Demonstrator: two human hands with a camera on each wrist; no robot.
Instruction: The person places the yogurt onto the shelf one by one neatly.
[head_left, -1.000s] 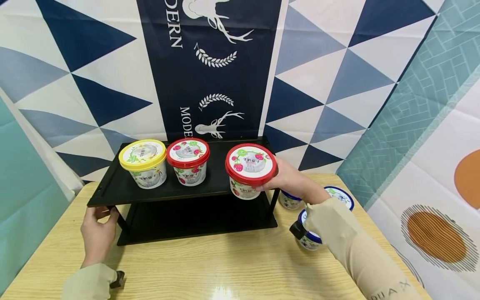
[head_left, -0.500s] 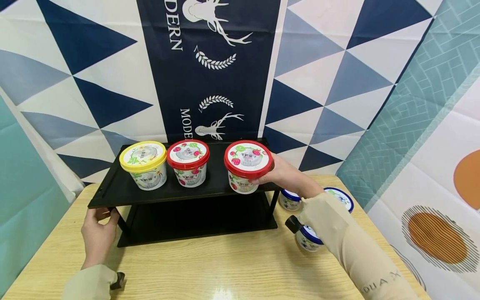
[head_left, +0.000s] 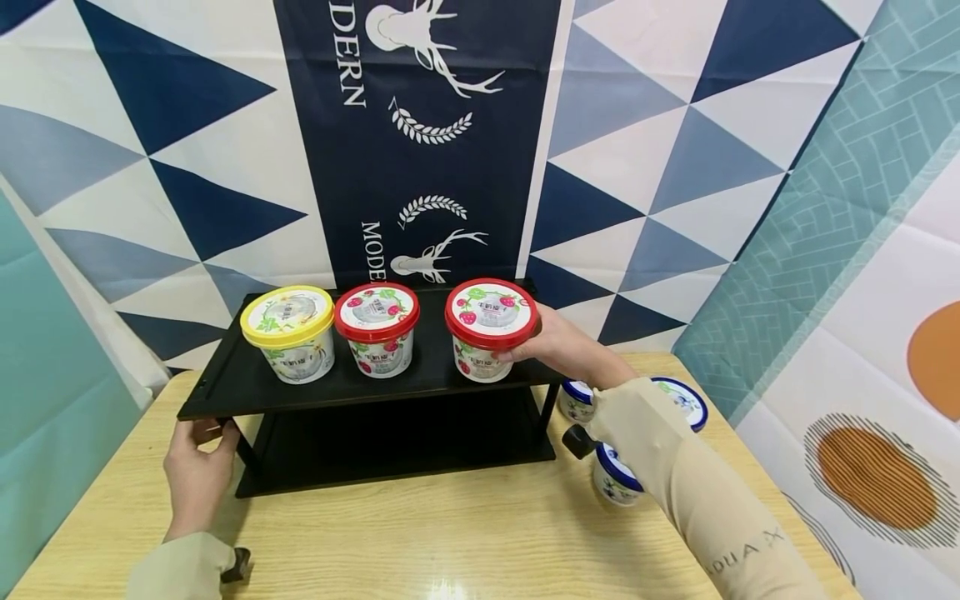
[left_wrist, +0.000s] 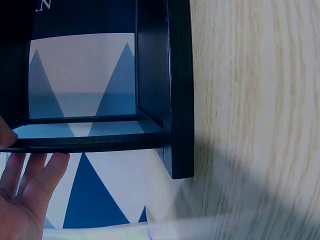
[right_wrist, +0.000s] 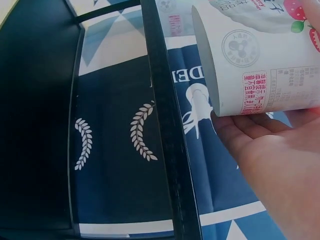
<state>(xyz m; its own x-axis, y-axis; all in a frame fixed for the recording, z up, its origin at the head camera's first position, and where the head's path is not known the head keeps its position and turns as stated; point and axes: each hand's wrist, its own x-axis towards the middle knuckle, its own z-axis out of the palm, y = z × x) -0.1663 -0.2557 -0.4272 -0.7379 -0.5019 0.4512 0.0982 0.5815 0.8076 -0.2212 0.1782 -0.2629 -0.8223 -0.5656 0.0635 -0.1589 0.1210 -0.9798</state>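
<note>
My right hand point(head_left: 562, 340) grips a red-lidded tub point(head_left: 491, 317) with strawberry pictures, fingers and thumb around its right side. In the head view this tub overlaps the right part of the black two-tier rack's point(head_left: 382, 385) top shelf; the right wrist view shows a gap between the tub's base point(right_wrist: 206, 60) and the shelf edge point(right_wrist: 167, 120). Another red-lidded tub point(head_left: 378, 354) and a yellow-lidded tub point(head_left: 300, 358) stand upright on the shelf's left half. My left hand point(head_left: 197, 475) pinches the rack's front left leg point(left_wrist: 95, 144) between thumb and fingers.
Several blue-lidded tubs, among them a near one point(head_left: 617, 479) and a far one point(head_left: 686, 404), stand on the wooden table point(head_left: 360, 533) right of the rack, partly behind my right arm. A patterned cloth backdrop point(head_left: 615, 183) rises behind the rack.
The red-lidded tub in my right hand has moved slightly left and back over the top shelf. My left hand keeps its place on the rack leg. The view has tipped slightly upward.
</note>
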